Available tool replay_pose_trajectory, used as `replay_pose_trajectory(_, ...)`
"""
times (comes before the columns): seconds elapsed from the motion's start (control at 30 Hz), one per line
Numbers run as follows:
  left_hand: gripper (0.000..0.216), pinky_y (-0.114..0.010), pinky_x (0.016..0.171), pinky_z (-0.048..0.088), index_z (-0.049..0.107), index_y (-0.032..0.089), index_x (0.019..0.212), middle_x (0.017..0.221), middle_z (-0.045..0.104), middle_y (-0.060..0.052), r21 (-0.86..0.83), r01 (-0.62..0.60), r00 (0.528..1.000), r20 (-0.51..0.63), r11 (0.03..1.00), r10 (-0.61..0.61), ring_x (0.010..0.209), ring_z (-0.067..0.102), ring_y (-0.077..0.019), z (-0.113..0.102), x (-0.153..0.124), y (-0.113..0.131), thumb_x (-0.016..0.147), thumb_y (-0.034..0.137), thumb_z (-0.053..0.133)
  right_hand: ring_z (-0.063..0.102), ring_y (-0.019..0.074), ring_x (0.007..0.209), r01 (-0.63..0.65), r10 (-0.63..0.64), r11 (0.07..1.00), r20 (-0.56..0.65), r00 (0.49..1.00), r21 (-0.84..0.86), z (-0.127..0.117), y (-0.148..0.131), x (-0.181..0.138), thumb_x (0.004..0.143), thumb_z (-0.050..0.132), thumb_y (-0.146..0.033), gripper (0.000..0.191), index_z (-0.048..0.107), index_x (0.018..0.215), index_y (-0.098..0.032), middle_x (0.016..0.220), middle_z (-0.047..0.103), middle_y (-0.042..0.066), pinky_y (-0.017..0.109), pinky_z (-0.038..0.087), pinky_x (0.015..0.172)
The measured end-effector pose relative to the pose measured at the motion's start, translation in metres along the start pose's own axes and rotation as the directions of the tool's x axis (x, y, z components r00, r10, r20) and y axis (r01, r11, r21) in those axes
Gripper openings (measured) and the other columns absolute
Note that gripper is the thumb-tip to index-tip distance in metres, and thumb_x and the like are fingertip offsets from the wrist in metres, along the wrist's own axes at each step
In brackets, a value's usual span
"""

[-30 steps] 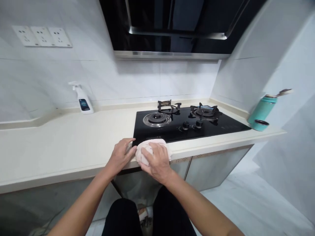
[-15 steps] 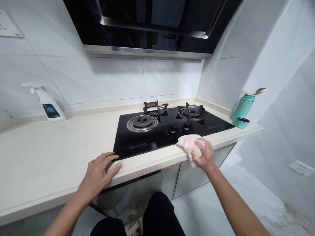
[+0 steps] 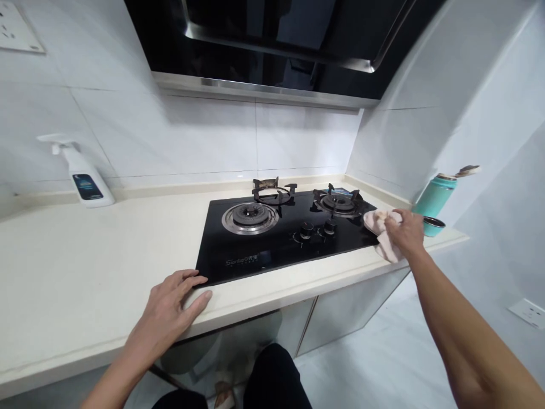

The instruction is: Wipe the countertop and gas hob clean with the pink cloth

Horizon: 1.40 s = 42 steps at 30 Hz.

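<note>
The pale pink cloth sits bunched at the right end of the black glass hob, draped over the hob's right edge onto the cream countertop. Your right hand is on top of it, half closed, fingers curled around a fold. A bunched wad only presses where your knuckles are; opened flat under the palm, it would make more even contact with the glass.

Your left hand is open and empty, fingers lightly spread on the countertop's front edge, just beside the hob's near left corner. That's a stable brace, so leave it planted.

Clearance: the teal flask and dark-rimmed teal cup stand just past your right hand, so any move further right could clip them. The right burner and its iron pan support are close behind the cloth, and the prongs could snag loose fabric. The two control knobs stand proud of the glass, so go around them. The left burner is well apart from the cloth. The spray bottle stands against the back wall, far left.
</note>
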<state>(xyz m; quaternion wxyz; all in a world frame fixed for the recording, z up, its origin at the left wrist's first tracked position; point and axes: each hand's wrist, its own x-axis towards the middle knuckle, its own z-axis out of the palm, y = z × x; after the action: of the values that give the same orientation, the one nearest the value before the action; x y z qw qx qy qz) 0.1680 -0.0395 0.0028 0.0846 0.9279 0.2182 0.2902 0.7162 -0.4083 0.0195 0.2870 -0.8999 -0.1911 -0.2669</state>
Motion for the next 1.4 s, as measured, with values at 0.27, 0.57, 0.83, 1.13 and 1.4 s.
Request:
replay_pose_trajectory(0.27,0.046,-0.052,0.105,0.048,0.075,0.032,0.121,0.134,0.067,-0.008,0.022,0.01,1.0,-0.001,1.0,-0.01,0.123,0.065,-0.033,0.001,0.0,0.005,0.098,0.066,0.055,0.065,0.0419,0.115,0.035,0.019,0.987,0.334,0.943,-0.157,0.005,-0.047,-0.018,0.092,0.057,-0.063,0.058,0.066,0.135,-0.025,0.125,0.068,0.022,0.057,0.05,0.092)
replay_pose_trajectory(0.57,0.043,-0.055,0.109,0.045,0.075,0.035,0.122,0.137,0.066,-0.007,0.01,0.031,0.999,0.03,0.999,-0.031,0.129,0.062,-0.0345,-0.002,-0.003,0.013,0.097,0.065,0.056,0.061,0.0319,0.102,0.399,-0.345,0.914,0.383,0.857,-0.07,-0.018,-0.162,-0.117,0.098,0.052,-0.052,0.039,0.069,0.123,-0.026,0.11,0.066,0.011,0.042,0.041,0.087)
replay_pose_trajectory(0.83,0.039,-0.053,0.11,0.045,0.075,0.031,0.121,0.136,0.067,-0.007,-0.023,0.046,0.999,0.022,0.999,-0.045,0.128,0.062,-0.0321,-0.004,-0.003,0.017,0.099,0.058,0.057,0.056,0.0293,0.102,0.52,-0.573,0.819,0.387,0.722,0.243,-0.008,-0.276,-0.173,0.095,0.06,-0.043,0.03,0.071,0.121,-0.03,0.111,0.064,0.008,0.04,0.038,0.088)
replay_pose_trajectory(1.13,0.034,-0.051,0.109,0.045,0.074,0.029,0.119,0.136,0.069,-0.007,-0.042,0.026,1.0,-0.017,0.999,-0.026,0.128,0.063,-0.0306,-0.005,-0.005,0.019,0.1,0.051,0.057,0.059,0.0269,0.115,0.327,-0.501,0.699,0.109,0.859,0.636,0.029,-0.314,-0.111,0.092,0.056,-0.034,0.041,0.062,0.13,-0.021,0.127,0.062,0.011,0.041,0.05,0.099)
replay_pose_trajectory(1.4,0.03,-0.05,0.108,0.047,0.072,0.027,0.12,0.135,0.068,-0.009,-0.021,-0.009,0.998,-0.055,1.0,0.008,0.129,0.063,-0.0308,-0.002,-0.009,0.022,0.102,0.045,0.058,0.062,0.0326,0.116,0.213,-0.254,0.966,0.404,0.879,0.144,0.063,-0.275,0.018,0.1,0.059,-0.041,0.05,0.057,0.145,-0.018,0.136,0.063,0.019,0.047,0.05,0.1)
